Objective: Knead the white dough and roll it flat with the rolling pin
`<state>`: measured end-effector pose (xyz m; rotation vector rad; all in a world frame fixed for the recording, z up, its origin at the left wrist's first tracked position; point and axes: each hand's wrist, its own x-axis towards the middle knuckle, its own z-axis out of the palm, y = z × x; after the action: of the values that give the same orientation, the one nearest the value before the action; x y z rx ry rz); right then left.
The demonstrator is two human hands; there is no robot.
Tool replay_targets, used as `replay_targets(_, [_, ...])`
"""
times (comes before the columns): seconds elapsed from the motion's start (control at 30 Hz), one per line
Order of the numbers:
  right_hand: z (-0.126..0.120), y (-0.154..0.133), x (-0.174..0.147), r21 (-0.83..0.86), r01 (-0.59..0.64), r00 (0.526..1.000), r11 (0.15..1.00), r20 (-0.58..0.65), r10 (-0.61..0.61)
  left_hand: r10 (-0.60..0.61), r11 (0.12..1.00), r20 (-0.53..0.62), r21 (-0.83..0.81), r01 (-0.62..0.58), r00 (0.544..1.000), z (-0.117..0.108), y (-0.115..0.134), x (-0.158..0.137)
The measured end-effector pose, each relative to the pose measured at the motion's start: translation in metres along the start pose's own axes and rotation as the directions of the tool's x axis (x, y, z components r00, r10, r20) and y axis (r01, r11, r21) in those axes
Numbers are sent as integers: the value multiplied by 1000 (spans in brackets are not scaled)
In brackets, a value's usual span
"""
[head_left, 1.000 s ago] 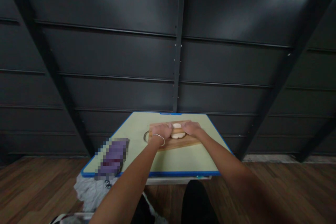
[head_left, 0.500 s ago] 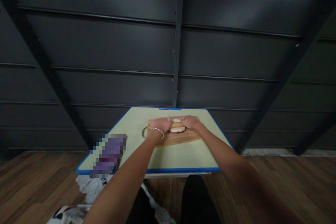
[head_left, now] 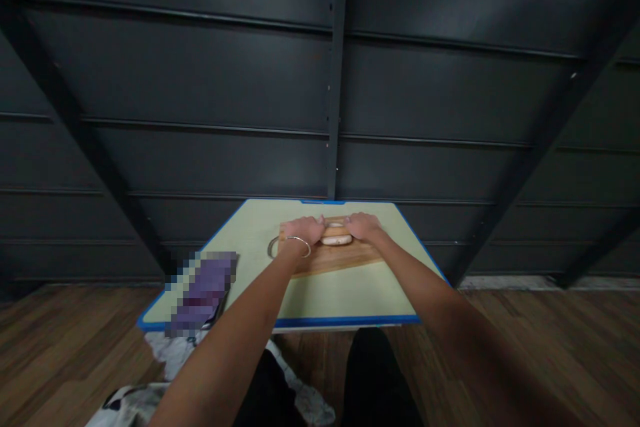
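Observation:
A wooden rolling pin point(head_left: 335, 231) lies crosswise over a pale lump of dough point(head_left: 337, 240). My left hand point(head_left: 307, 229), with a bangle at the wrist, is closed around the pin's left end. Round its right end my right hand point(head_left: 362, 225) is wrapped. Dough shows on the near side of the pin and a little on the far side. Beneath them is a wooden cutting board point(head_left: 333, 263), with a metal ring handle point(head_left: 271, 247) at its left. Both ends of the pin are hidden by my hands.
The board rests on a pale table point(head_left: 345, 297) with a blue edge. A blurred-out purple item point(head_left: 203, 293) lies at the table's left. Patterned cloth point(head_left: 173, 350) hangs below that corner. Dark metal panels point(head_left: 240, 160) stand behind the table.
The pin has moved slightly over the dough with both hands still on it. The dough's far part shows less than before. The whole view has shifted a little.

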<state>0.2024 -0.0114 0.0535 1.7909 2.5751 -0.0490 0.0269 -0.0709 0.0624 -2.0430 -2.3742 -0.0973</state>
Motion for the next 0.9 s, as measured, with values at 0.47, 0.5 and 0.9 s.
replay_targets(0.47, [5,2,4,30,-6,998,1000,-69,8,-35,999,-10,-31,34,999,3,0,9])
replay_targets(0.5, [5,2,4,29,-4,997,1000,-80,7,-22,999,-20,-25,22,1000,3,-1,8])
replay_targets(0.9, [9,3,4,15,1,992,1000,-125,1,113,993,-88,48,-109,990,6,-2,7])
